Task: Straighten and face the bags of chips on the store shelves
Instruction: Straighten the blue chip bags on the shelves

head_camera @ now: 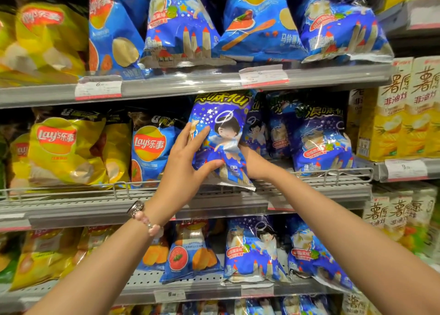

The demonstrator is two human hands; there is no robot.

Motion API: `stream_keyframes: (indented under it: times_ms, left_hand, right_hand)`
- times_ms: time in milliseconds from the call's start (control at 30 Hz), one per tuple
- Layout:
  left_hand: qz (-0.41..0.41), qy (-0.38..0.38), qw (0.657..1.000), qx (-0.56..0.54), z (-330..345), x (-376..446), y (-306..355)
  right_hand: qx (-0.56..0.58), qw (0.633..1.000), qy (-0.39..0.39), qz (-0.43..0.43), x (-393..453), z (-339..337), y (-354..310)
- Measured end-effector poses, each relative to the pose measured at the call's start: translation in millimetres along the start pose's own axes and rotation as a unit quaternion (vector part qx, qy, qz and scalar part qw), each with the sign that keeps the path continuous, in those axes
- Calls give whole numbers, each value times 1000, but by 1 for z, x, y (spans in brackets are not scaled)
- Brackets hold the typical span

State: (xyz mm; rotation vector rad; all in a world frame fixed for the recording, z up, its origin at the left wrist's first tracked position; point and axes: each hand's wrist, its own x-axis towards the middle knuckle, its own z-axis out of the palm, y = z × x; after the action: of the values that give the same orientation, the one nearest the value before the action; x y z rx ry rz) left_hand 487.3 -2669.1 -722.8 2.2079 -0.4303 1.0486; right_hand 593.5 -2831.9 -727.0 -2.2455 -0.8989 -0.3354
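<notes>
Both hands hold the blue angel bag (220, 138) on the middle shelf (71, 210). Left hand (188, 169) fingers wrap its 8 o'clock side; right hand (252, 162) grips at 4. The bag's long side runs 12 to 6, tipped a little.

Head view, facing shelves (190, 84) close, level ahead.
</notes>
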Motion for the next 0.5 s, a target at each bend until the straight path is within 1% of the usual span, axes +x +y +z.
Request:
stream_keyframes:
  times_ms: [33,67,133,167,233,300,367,433,500]
  left_hand:
    - [-1,3,1000,-4,2,0,0]
    - [-2,5,1000,-7,5,0,1]
    - [-6,10,1000,-9,12,-1,3]
    - [-9,16,1000,-10,17,-2,5]
    - [-13,28,999,-17,28,0,10]
    - [-13,27,999,-23,40,3,15]
    - [-6,18,999,-28,52,6,21]
    - [7,17,999,-36,57,10,27]
    - [13,31,997,-72,59,15,29]
  right_hand:
    - [51,998,-4,25,0,-5,1]
    - [103,993,18,56,-2,-10,2]
    - [185,972,106,100,-8,-22,5]
    - [237,956,122,123,-12,-26,5]
    - [345,923,67,153,-23,-33,0]
    - [369,917,23,147,-33,-35,-5]
    - [398,906,50,133,-34,-37,-3]
    - [434,885,94,138,-34,-44,2]
    - [448,873,124,149,-37,-55,6]
